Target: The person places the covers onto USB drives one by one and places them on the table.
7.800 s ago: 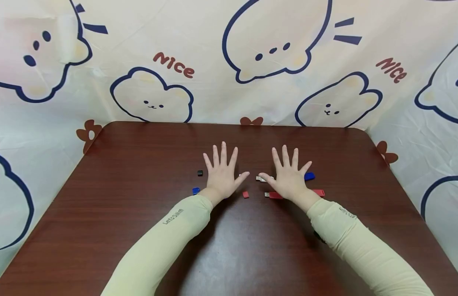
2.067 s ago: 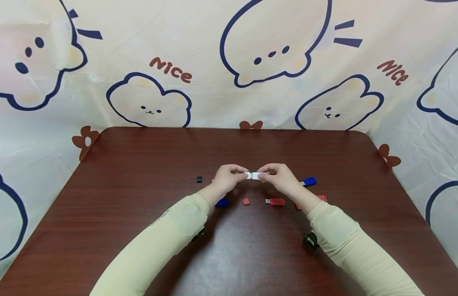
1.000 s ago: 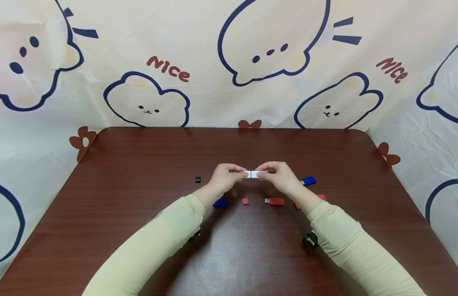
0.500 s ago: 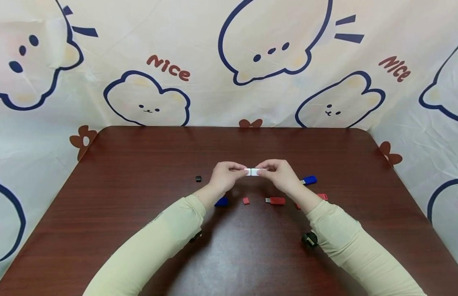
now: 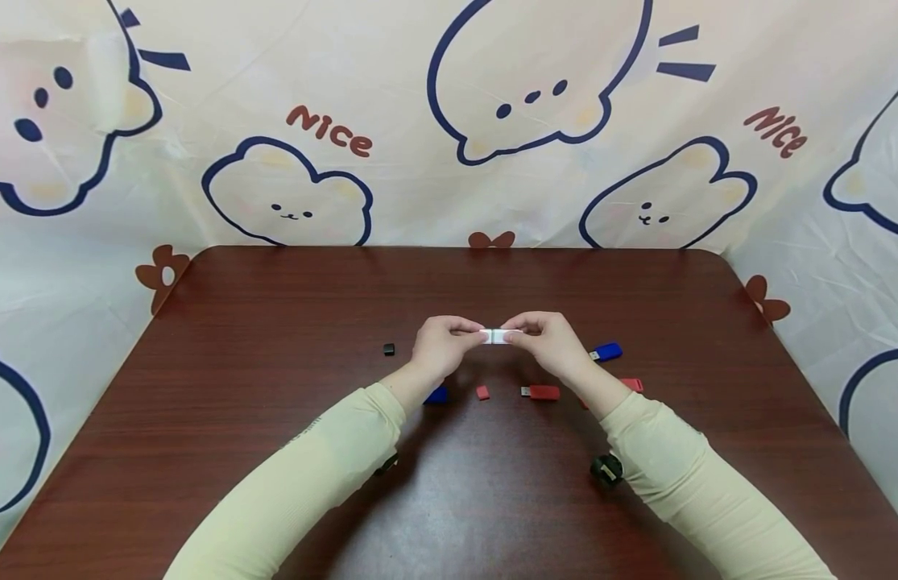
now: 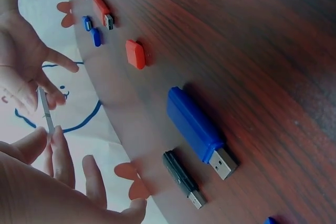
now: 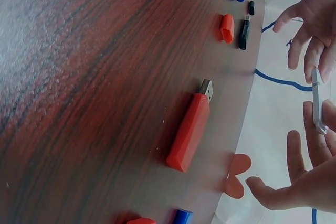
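Left fingers (image 5: pixel 463 325), right fingers (image 5: pixel 521 320) pinch white stick (image 5: pixel 498 337), raised off table (image 5: pixel 289 314), far edge (image 5: pixel 420 248) well apart.

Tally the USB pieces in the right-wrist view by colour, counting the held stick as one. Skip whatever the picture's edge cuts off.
Red: 2 (red drive, red cap)
Black: 2 (black drive, black cap)
White: 1 (white stick, pinched between left hand and right hand)
Total: 5

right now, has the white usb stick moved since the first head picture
Yes: the white USB stick has risen off the table, appearing nearer its far edge.
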A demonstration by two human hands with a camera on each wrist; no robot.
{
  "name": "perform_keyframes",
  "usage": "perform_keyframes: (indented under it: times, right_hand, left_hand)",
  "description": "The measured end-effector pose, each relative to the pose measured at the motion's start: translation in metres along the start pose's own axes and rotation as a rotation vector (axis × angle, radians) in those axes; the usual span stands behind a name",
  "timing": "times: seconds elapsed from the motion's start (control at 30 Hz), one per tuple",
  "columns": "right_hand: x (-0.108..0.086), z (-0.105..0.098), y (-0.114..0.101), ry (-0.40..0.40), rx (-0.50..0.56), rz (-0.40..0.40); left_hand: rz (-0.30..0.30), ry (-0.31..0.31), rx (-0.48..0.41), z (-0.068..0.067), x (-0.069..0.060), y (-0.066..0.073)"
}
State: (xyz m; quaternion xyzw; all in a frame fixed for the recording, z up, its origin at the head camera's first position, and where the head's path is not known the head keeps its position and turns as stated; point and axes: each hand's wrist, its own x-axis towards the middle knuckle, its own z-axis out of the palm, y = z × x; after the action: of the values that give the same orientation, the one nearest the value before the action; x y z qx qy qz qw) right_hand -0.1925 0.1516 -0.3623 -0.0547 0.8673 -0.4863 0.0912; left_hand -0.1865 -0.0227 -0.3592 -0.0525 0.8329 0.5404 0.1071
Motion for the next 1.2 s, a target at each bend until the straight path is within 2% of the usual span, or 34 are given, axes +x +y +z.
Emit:
perform_keyframes:
  times: [0.47, 1.03, 1.2]
  right_hand:
    - [-0.0007, 0.0012, 0.0010, 0.016, -0.002, -0.047]
    - [-0.0025, -0.0006, 0.0010, 0.003, -0.025, -0.023]
    - [-0.0013, -0.0006, 0.0000, 0.005, -0.029, -0.034]
  left_hand:
    - [-0.021, -0.006, -0.025, -0.0004, -0.0008, 0.0011]
    - [-0.029, -0.006, -0.028, 0.0041, -0.0004, -0.0017]
    - [-0.022, 0.017, -0.008, 0.0045, 0.0000, -0.0015]
